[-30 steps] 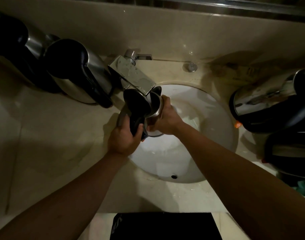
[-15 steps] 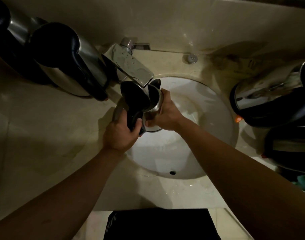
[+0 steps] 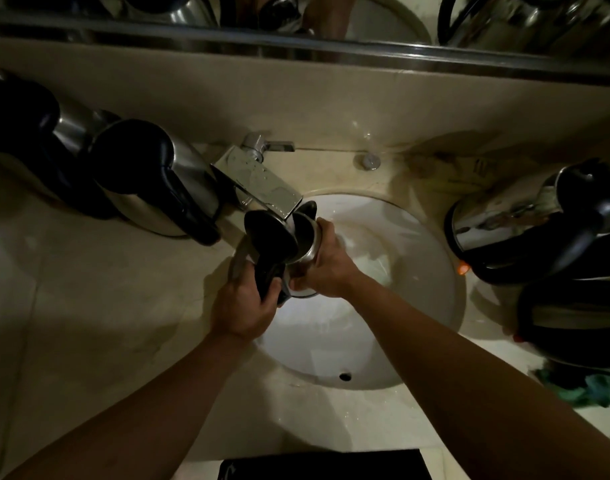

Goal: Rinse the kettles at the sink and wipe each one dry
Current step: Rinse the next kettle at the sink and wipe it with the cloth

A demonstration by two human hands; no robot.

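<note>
Little had moved since half a second before: both hands kept the same hold on the kettle under the tap, and only the view tipped up, bringing the mirror edge in at the top.

Nearest, a dark cloth or garment sat at the bottom edge. Both forearms reached in over the table. Left hand had its grip clamped round the black handle of the held kettle. Right hand had its grip wrapped on the steel body, fingers curled over the far side. Held kettle was tilted over the left part of the sink, lid flipped open, mouth right under the faucet spout. Water flow too dim to tell.

On the right of the table, two kettles lay or leaned, one nearer, with a green cloth beside the nearer one. On the left, two more kettles stood close together, just beside the faucet. Behind the sink, a round metal knob, then the backsplash and the mirror.
</note>
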